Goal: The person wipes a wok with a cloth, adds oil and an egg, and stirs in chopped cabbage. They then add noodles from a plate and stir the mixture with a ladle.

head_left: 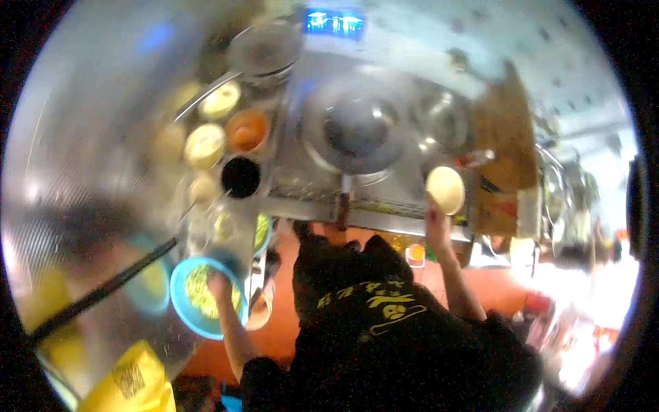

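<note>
My left hand [219,284] reaches into a blue basin [180,310] of chopped pale-green vegetables [199,288] at the counter's left. Its fingertips are blurred against the vegetables, so I cannot make out whether they close on any. Over on the right, my right hand [437,223] is closed on the near edge of a pale yellow bowl [446,190]. The bowl is held up near the stove's right front edge, beside a cardboard sheet.
A wok [358,130] sits on the stove, its handle towards me. Left of it stand containers of orange seasoning [248,130] and dark liquid [240,177], and a strainer [266,48]. Cardboard [506,137] stands at right. A yellow bag [130,378] lies lower left.
</note>
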Demonstrator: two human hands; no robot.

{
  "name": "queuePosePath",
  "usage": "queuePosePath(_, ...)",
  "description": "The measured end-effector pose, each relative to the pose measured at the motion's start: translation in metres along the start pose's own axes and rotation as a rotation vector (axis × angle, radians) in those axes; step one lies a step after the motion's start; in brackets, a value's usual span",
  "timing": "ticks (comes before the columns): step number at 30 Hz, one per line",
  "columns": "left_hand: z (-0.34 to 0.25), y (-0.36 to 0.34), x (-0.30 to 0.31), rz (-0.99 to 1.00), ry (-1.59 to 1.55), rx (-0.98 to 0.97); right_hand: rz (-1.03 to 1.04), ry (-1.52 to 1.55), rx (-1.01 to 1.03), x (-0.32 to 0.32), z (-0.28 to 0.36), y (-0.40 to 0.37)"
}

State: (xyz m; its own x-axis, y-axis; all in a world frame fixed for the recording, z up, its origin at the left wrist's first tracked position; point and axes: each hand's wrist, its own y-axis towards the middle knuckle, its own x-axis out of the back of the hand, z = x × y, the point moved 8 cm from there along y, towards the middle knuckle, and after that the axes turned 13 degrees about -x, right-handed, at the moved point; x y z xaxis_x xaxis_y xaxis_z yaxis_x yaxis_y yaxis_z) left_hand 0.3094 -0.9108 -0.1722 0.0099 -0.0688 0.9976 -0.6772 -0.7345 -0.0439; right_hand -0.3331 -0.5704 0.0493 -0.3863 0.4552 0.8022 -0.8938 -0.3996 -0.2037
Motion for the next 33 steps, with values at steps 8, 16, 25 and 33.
queuePosePath(8,0.017,-0.034,0.091,-0.39,-0.899,0.534,-0.206,0.114,0.205,0.015,0.018,-0.026)
queuePosePath(16,-0.035,0.01,0.198,-0.81,-1.897,0.382,0.033,0.293,-0.02,-0.014,0.04,-0.005)
queuePosePath(25,-0.141,0.165,0.197,-0.48,-2.146,0.225,0.064,0.203,-0.012,-0.055,0.0,-0.012)
queuePosePath(33,-0.295,0.314,0.19,0.026,-1.834,0.048,0.047,0.361,-0.156,-0.051,-0.027,-0.063)
